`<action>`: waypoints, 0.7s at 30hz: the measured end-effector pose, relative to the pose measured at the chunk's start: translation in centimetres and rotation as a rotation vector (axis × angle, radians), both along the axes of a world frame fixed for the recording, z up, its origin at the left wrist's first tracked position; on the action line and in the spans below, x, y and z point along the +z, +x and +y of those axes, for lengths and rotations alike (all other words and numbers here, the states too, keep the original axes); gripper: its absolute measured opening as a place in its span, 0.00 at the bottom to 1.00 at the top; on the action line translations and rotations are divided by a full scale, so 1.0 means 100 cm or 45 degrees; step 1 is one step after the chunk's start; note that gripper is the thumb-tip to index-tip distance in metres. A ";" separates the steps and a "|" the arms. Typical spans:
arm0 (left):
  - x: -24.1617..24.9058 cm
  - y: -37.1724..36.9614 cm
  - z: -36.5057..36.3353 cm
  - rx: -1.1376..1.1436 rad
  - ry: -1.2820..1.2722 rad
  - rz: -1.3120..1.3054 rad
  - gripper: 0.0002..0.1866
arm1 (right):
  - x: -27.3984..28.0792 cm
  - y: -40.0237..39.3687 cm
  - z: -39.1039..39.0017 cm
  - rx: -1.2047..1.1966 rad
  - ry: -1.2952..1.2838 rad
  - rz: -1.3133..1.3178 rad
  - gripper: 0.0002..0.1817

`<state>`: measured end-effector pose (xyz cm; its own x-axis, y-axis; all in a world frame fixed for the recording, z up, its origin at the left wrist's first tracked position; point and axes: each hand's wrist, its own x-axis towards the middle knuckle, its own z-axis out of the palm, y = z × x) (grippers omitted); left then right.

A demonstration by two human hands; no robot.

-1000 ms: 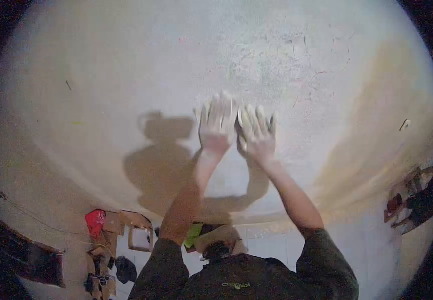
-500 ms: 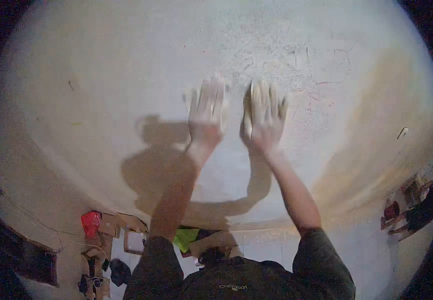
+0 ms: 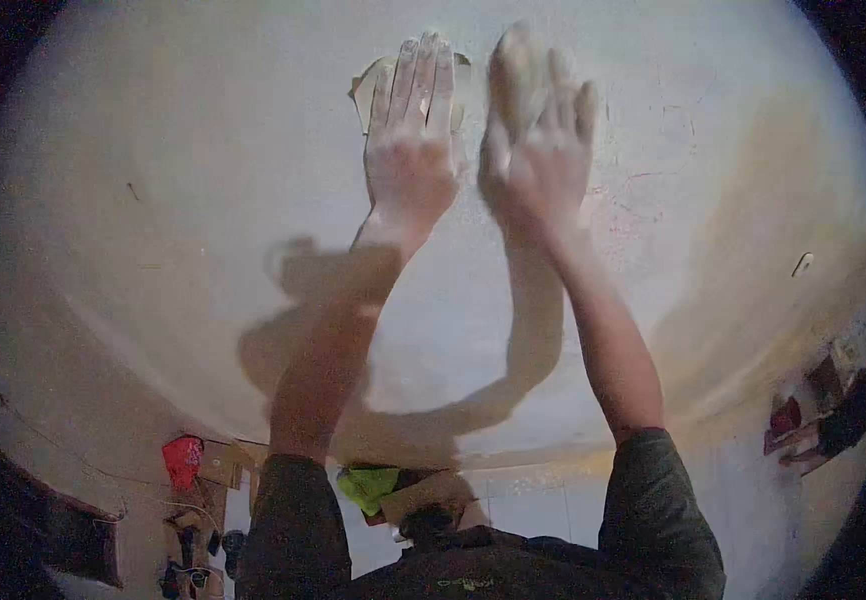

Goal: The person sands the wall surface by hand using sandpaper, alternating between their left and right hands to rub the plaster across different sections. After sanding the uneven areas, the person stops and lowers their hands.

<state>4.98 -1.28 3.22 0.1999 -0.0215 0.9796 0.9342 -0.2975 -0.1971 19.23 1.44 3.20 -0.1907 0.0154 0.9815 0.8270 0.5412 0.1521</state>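
Both my arms reach up to a pale, dusty plastered wall (image 3: pixel 203 180). My left hand (image 3: pixel 411 150) lies flat on it with fingers together, pressing a beige sheet of paper (image 3: pixel 366 88) whose edges show around the fingertips. My right hand (image 3: pixel 538 145) is just to its right, fingers spread and powdered white, pressing a pale pad against the wall; only a sliver of the pad shows by the thumb. The two hands are almost touching.
Fine cracks and rough patches (image 3: pixel 653 180) mark the wall right of my hands. Below, on the floor, lie a red object (image 3: pixel 182 460), cardboard pieces (image 3: pixel 218 465) and a green item (image 3: pixel 368 485). Dark clutter (image 3: pixel 823 410) sits at the far right.
Both hands have slid upward along the wall together, from the middle of the view to near its top, carrying the sheet and pad with them.
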 end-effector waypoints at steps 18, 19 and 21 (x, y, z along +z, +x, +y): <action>-0.013 -0.002 -0.005 0.105 -0.204 -0.030 0.38 | -0.009 0.013 0.000 0.123 -0.005 -0.140 0.35; -0.013 -0.003 -0.004 0.095 -0.219 -0.023 0.38 | -0.046 0.016 -0.001 0.174 -0.100 -0.250 0.34; -0.012 -0.003 -0.003 0.125 -0.092 0.004 0.39 | -0.115 0.038 0.003 0.144 -0.204 -0.404 0.34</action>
<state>4.72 -1.54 2.04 0.2010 0.0693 0.9771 0.9589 -0.2180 -0.1817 23.08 1.69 -8.32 -0.4941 0.1253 0.8603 0.6859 0.6642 0.2972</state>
